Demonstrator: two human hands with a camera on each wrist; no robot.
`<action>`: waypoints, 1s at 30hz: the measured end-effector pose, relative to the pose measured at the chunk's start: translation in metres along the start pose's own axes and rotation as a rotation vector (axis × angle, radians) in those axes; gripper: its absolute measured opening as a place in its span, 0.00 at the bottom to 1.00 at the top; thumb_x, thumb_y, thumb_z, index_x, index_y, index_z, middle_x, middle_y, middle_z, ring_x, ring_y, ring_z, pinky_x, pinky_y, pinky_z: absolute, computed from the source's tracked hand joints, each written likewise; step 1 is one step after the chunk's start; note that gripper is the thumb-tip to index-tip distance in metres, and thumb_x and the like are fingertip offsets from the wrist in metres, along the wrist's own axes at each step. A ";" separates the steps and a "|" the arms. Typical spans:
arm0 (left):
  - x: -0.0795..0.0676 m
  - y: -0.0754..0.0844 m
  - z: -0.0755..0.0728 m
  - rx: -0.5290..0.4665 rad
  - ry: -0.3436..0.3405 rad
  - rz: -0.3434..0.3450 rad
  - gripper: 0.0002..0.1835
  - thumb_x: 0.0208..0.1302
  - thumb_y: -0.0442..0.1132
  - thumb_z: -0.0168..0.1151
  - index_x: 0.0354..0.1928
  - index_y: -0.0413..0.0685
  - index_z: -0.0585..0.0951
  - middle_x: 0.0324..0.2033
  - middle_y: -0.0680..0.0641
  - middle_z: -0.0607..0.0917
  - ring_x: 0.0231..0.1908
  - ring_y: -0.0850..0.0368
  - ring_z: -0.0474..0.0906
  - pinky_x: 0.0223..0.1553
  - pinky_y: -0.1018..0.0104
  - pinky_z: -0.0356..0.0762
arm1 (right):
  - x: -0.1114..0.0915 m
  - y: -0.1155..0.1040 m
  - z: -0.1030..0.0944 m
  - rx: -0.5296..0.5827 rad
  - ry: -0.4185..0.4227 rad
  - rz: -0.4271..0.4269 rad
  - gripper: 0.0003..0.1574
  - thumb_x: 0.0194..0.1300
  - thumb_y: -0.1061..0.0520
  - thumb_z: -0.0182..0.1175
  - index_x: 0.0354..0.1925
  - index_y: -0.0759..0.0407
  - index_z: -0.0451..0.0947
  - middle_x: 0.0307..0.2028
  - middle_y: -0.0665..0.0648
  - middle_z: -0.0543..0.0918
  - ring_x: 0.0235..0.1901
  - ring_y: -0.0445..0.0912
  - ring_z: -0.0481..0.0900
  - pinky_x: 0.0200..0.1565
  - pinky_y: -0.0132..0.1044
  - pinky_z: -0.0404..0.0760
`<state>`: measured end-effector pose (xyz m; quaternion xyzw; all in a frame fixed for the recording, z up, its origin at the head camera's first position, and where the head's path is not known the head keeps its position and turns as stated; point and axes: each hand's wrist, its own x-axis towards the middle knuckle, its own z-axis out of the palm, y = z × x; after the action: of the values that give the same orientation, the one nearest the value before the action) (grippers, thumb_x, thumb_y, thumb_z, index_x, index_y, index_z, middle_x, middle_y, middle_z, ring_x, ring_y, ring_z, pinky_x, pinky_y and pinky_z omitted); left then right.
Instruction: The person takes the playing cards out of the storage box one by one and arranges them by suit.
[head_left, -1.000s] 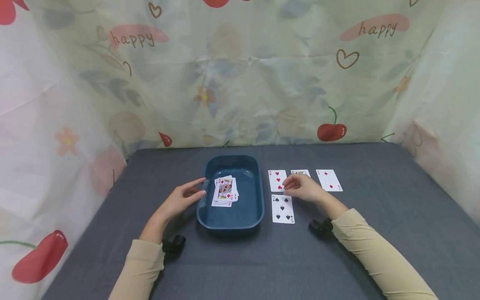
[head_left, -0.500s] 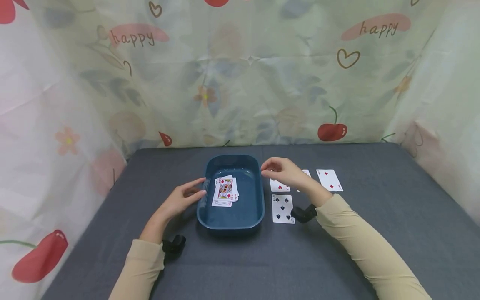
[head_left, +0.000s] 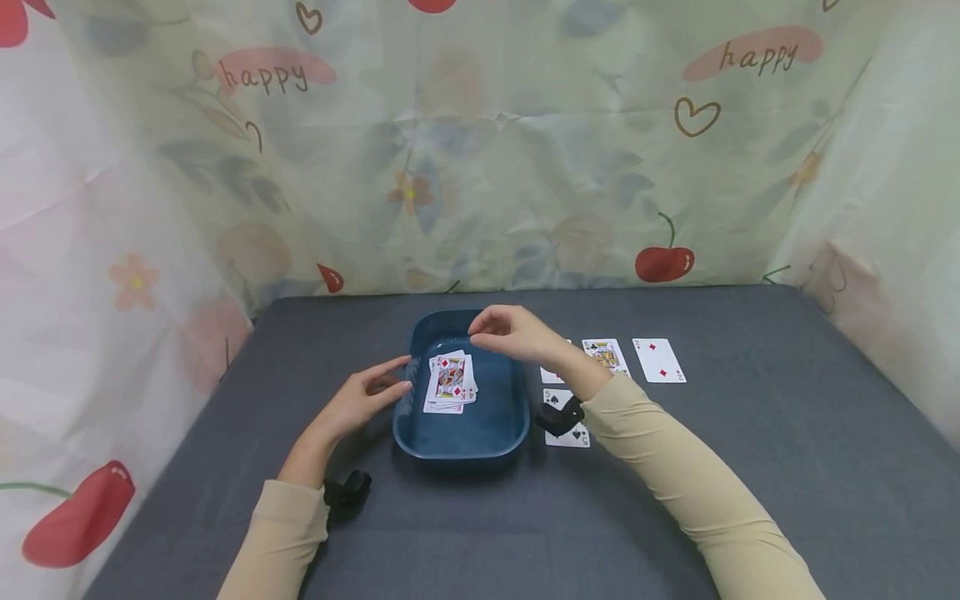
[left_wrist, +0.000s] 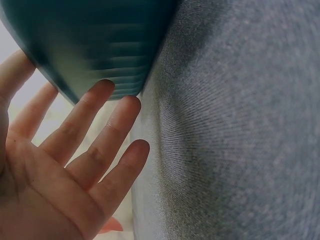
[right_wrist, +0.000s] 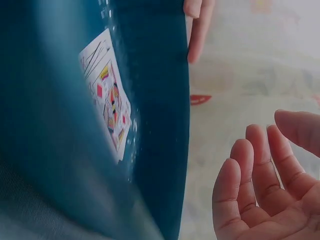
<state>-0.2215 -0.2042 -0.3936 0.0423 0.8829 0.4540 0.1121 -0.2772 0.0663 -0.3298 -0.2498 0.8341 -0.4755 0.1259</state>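
My right hand (head_left: pixel 517 335) hovers over the far right part of a dark blue tray (head_left: pixel 465 442), its fingers loosely bent. In the right wrist view nothing sits between the thumb and fingers (right_wrist: pixel 270 175). My left hand (head_left: pixel 362 403) is at the tray's left side, thumb and index fingertip right at the rim. Relaxed, spread fingers (left_wrist: pixel 95 135) show beside the tray wall in the left wrist view. Inside the tray lies an untidy pile of playing cards (head_left: pixel 451 380), a king of diamonds on top.
Right of the tray, a king of clubs (head_left: pixel 604 354) and a two of diamonds (head_left: pixel 658 361) lie face up. A hearts card (head_left: pixel 551 377) and a five of spades (head_left: pixel 566 440) are partly covered by my right arm and wrist camera. A patterned curtain (head_left: pixel 510 208) hangs behind the table.
My right hand has moved left from the loose cards to over the tray, uncovering the king of clubs. The left hand stays at the rim, and the card pile looks the same.
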 end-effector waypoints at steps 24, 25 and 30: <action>0.000 0.000 0.000 0.000 -0.008 0.012 0.31 0.64 0.54 0.56 0.68 0.64 0.62 0.61 0.40 0.73 0.63 0.40 0.68 0.60 0.40 0.65 | 0.051 0.012 0.050 -0.086 0.007 0.158 0.17 0.59 0.61 0.62 0.47 0.66 0.76 0.42 0.62 0.83 0.40 0.49 0.80 0.41 0.33 0.79; 0.000 0.000 0.000 0.000 -0.008 0.012 0.31 0.64 0.54 0.56 0.68 0.64 0.62 0.61 0.40 0.73 0.63 0.40 0.68 0.60 0.40 0.65 | 0.052 0.013 0.052 -0.091 0.008 0.163 0.18 0.59 0.61 0.62 0.47 0.67 0.76 0.41 0.63 0.83 0.39 0.49 0.80 0.40 0.33 0.79; -0.001 0.000 0.000 0.002 -0.004 0.017 0.32 0.63 0.55 0.56 0.68 0.64 0.62 0.62 0.40 0.72 0.62 0.41 0.68 0.60 0.40 0.65 | 0.056 0.019 0.059 -0.151 0.040 0.194 0.17 0.57 0.62 0.64 0.46 0.66 0.76 0.39 0.61 0.81 0.38 0.48 0.78 0.39 0.33 0.78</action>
<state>-0.2200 -0.2042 -0.3939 0.0510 0.8827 0.4541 0.1099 -0.3033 0.0013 -0.3750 -0.1673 0.8901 -0.4018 0.1355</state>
